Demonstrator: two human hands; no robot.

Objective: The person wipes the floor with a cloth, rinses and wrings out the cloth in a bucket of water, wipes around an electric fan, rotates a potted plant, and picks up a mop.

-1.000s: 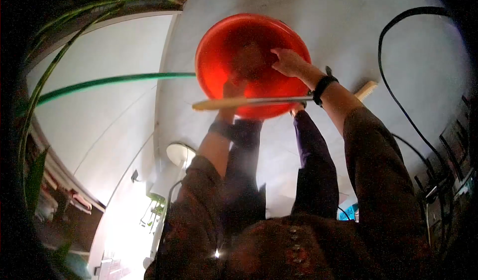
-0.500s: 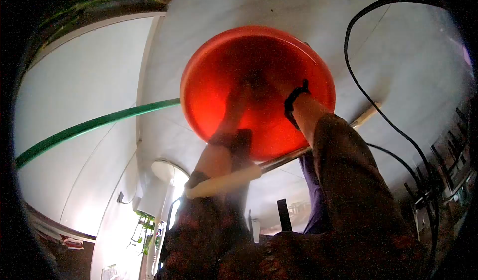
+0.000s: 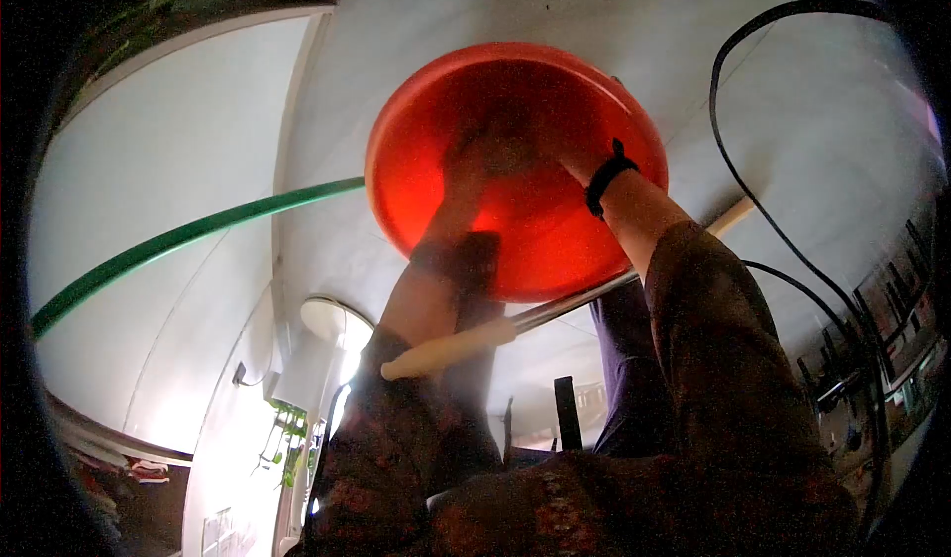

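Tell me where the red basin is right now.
The basin is at upper centre of the head view, between the green tube, which runs up to its left rim, and the black cable looping off to its right.

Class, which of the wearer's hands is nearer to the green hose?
Left. The left hand is in the red basin, on the side toward the green hose; the right hand is also in it, farther across.
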